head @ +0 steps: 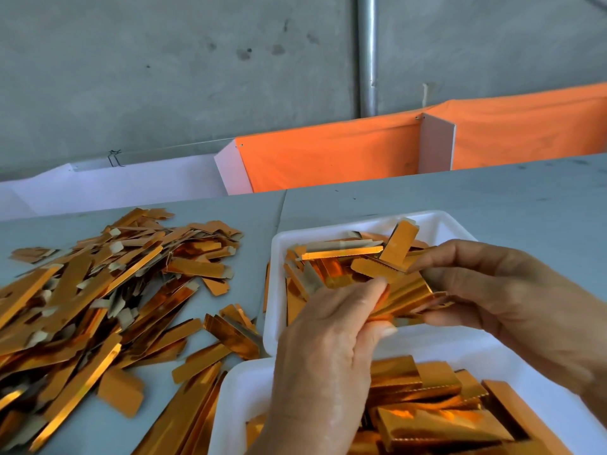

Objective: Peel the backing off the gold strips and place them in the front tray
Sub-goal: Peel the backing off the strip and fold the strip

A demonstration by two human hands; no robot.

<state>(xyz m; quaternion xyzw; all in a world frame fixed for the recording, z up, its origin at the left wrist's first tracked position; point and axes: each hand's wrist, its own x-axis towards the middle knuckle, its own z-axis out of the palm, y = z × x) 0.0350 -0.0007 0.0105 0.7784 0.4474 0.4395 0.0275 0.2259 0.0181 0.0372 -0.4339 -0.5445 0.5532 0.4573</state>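
head: gold strips (437, 418) in front tray (230, 405)

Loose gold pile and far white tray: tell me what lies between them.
In the head view, mostly bare grey table separates the loose pile from the far tray; a few stray gold strips lie nearer.

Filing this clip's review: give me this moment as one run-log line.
left hand: pinches gold strips | right hand: grips same strips | position: over far tray | near tray: holds strips | loose pile: table, left

Grey concrete wall (164, 77), metal pole (367, 54), orange cloth (328, 152), grey table (427, 192)
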